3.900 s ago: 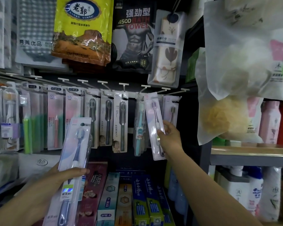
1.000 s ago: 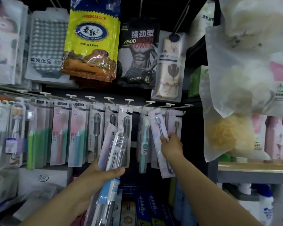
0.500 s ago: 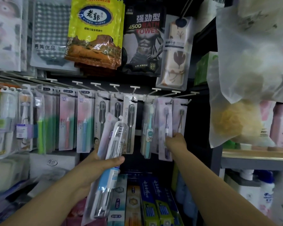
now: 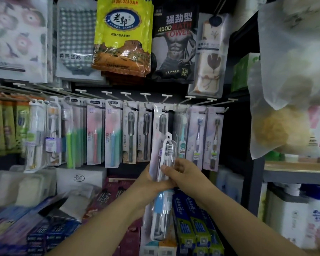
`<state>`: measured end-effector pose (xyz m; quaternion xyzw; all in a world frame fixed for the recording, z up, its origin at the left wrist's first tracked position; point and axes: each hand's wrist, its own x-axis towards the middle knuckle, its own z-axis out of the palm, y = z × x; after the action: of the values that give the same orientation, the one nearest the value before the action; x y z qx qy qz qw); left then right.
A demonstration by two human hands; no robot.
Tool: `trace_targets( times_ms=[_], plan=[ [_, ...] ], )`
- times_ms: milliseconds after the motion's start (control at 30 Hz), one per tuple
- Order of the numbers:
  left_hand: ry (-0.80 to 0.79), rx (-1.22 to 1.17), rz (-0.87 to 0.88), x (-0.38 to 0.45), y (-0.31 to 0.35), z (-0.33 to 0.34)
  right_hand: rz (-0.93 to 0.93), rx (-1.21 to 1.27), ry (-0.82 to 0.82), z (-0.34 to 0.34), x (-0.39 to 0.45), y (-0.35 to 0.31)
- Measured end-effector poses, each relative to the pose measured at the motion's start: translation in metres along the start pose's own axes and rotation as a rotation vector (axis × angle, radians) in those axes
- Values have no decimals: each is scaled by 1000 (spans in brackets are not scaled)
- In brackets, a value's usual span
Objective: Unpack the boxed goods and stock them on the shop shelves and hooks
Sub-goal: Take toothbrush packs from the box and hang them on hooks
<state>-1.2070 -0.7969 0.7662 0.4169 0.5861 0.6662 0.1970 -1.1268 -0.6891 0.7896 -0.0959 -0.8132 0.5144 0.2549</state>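
Head view: toothbrush packs (image 4: 163, 182), a small stack, upright, held below the hook row (image 4: 146, 97) and in front of the hanging toothbrushes (image 4: 198, 137). Left hand (image 4: 148, 183) grips the stack from the left; right hand (image 4: 185, 174) pinches it from the right. Toothpaste boxes (image 4: 192, 222) below the hook row.
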Motion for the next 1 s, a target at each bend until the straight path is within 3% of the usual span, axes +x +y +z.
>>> trace_targets(
  times_ms=[167,333,467,633,800,1000],
  plan=[
    [-9,-37,-33,-8,2,-3,-23,36,98,-1,-6,5],
    [69,-136,-128,-12,8,-12,16,-17,314,-9,-6,9],
    [93,-229,-149,-11,7,-17,54,45,315,-7,-5,15],
    [-3,-333,-124,-13,5,-8,62,258,260,14,2,9],
    [-27,-250,-61,-12,4,-7,80,436,174,23,2,6],
    [-46,-206,-27,-14,8,-3,1,541,229,26,-7,2]
  ],
)
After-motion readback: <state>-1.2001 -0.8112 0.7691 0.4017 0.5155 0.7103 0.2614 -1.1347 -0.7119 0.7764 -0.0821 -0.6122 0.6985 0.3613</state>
